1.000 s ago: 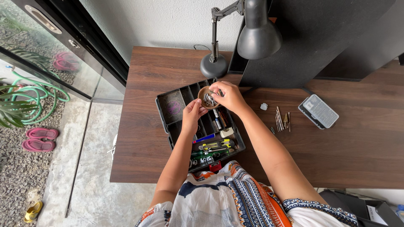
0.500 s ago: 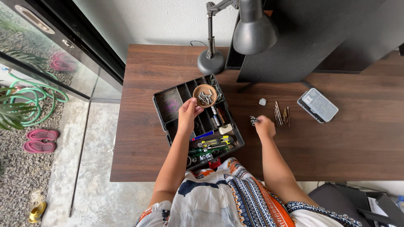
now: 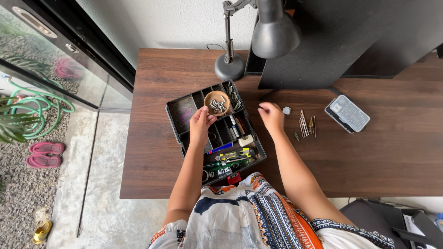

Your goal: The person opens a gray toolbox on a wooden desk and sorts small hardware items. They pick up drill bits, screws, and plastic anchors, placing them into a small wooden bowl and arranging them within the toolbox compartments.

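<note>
We are holding a tan wooden bowl (image 3: 217,102) of silvery screws (image 3: 216,106) over a black compartment box (image 3: 177,121) showing blue, yellow and green tool handles below our grip, on a dark brown woodgrain desk (image 3: 378,157).

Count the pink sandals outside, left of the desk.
3 visible: two side by side on the gravel, one behind the glass door; its mate may be hidden.

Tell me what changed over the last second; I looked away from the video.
The right hand left the small wooden bowl, went out to the desk beside the drill bits, and is now heading back toward the bowl. The left hand kept holding the bowl over the black toolbox.
</note>
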